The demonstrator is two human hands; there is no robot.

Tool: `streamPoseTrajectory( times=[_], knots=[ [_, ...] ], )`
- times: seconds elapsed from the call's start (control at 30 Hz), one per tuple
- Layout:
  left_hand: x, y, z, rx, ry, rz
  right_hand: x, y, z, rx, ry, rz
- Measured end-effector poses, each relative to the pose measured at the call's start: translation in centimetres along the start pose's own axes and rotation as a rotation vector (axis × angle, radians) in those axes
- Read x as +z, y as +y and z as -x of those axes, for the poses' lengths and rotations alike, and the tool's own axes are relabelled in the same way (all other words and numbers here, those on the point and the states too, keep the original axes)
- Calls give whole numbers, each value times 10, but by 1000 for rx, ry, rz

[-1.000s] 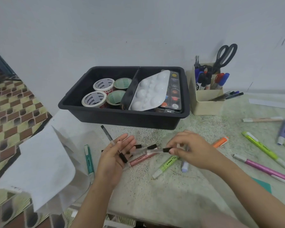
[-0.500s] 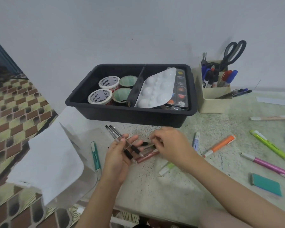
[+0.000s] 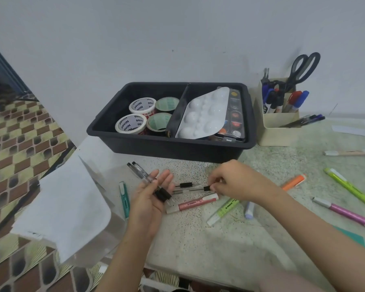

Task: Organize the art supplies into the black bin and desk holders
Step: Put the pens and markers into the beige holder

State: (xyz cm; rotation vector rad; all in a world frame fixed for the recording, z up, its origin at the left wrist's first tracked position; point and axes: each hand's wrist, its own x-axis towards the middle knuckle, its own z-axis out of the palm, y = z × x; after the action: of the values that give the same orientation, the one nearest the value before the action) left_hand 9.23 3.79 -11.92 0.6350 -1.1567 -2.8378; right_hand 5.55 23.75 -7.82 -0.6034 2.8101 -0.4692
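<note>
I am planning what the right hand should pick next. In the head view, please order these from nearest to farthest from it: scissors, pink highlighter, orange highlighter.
1. The pink highlighter, on the table just below the fingertips of the right hand.
2. The orange highlighter, on the table to the hand's right.
3. The scissors, standing in the beige holder at the back right.

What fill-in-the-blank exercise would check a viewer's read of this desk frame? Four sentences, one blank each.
1. The tape rolls sit in the ___ compartment of the black bin.
2. The left hand holds ___ clear pens.
3. The right hand pinches a third pen by its ___ grip.
4. The tallest thing standing in the desk holder is a pair of ___.
Missing words: left; two; black; scissors.
</note>
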Motion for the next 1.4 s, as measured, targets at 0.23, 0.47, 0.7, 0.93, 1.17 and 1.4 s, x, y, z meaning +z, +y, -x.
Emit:
streamPoseTrajectory(
  times=[0.23,0.47,0.7,0.93,1.17,1.4],
  knots=[
    [9,0,-4,130,129,59,20,-9,11,192,133,-347],
    [12,-14,1,25,-10,-65,45,-39,6,118,243,-547],
    [9,-10,-3,58,111,-25,46,-31,-14,20,345,-204],
    [5,-7,-2,58,123,-14,42,-22,-18,13,291,-75],
    [17,-12,-1,62,128,-49,37,-23,-2,257,420,-606],
    [37,-24,7,12,-9,-143,30,-21,16,209,309,-631]
  ],
)
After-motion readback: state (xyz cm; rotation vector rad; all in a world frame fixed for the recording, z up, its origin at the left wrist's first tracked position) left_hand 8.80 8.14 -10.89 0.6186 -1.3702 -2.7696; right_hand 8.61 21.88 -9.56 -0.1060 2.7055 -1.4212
